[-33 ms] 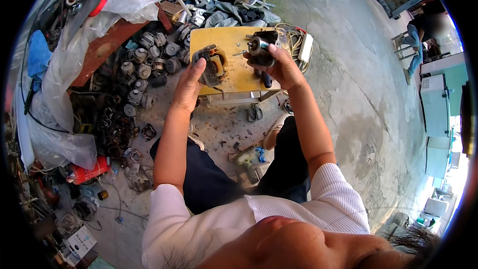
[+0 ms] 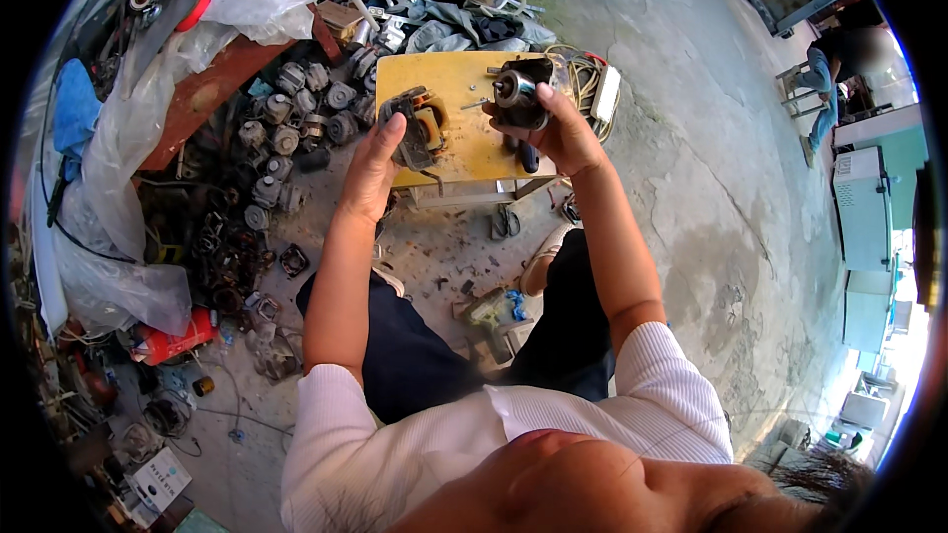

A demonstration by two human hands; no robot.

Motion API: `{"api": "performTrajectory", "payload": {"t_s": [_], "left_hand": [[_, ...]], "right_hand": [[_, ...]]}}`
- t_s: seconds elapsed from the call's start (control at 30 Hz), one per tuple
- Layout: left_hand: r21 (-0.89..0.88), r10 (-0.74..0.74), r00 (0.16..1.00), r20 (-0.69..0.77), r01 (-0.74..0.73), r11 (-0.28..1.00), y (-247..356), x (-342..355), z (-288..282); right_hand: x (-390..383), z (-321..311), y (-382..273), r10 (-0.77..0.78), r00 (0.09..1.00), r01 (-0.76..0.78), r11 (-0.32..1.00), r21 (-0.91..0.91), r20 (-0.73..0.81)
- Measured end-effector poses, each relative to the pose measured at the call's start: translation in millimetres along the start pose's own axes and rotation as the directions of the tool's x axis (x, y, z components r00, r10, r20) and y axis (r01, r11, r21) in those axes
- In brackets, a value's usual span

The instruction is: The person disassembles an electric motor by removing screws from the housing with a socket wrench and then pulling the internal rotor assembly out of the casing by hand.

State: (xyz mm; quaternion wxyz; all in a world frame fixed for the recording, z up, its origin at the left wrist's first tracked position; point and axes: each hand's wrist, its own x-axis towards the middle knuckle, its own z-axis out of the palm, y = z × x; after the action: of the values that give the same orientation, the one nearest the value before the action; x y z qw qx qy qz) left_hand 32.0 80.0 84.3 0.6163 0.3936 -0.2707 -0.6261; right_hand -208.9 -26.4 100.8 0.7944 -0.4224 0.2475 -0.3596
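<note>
Over a small yellow table (image 2: 464, 153), the right hand (image 2: 563, 133) grips a round motor part (image 2: 516, 94), its shaft seemingly pointing upward. The left hand (image 2: 373, 166) holds a copper-wound motor frame (image 2: 415, 128), long axis near-to-far.

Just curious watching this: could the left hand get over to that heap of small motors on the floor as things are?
Probably not freely: the left hand is already gripping a motor frame over the yellow table. The heap of small motors lies close on its left with nothing between.
</note>
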Motion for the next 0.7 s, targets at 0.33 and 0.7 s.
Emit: {"api": "performTrajectory", "payload": {"t_s": [0.33, 0.7], "left_hand": [[-0.072, 0.014, 1.000, -0.003, -0.014, 0.997, 1.8, -1.1, -9.7], [-0.400, -0.020, 1.000, 0.007, 0.021, 0.916, 10.1, 0.2, -20.1]], "right_hand": [[3.0, 3.5, 0.9, 0.091, 0.985, -0.120, 0.973, 0.199, 0.149], [31.5, 33.0, 49.8, -0.405, 0.914, 0.151, 0.307, -0.940, 0.014]]}}
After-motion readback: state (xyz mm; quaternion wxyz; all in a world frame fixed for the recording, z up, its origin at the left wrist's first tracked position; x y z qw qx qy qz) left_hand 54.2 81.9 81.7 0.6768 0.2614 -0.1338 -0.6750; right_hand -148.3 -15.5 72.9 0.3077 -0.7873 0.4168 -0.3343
